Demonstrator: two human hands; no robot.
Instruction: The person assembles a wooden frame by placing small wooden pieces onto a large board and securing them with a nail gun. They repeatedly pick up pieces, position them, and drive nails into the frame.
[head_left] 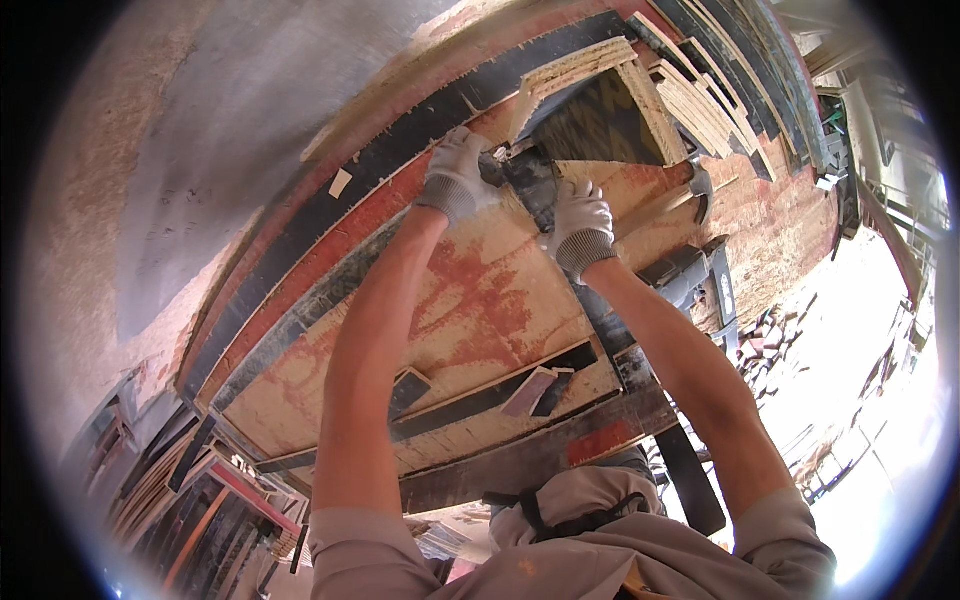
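Observation:
My left hand [458, 178], in a white knit glove with a grey cuff, reaches to the near left corner of a plywood box frame [648, 112]. Its fingers are curled against a small dark piece [493, 166] that I cannot make out. A dark strip [532, 185] lies between my hands and runs toward me across the bench. My right hand [582, 218], gloved the same way, is closed beside that strip, just below the frame's near edge; what it grips is hidden. The frame has raw plywood edges and dark inner faces.
A hammer [703, 190] with a wooden handle lies right of my right hand. Stacked plywood strips [705, 110] sit at the far right. Short offcuts [530, 392] rest near the front of the red-stained bench top [480, 290]. A grey wall [230, 140] rises behind on the left.

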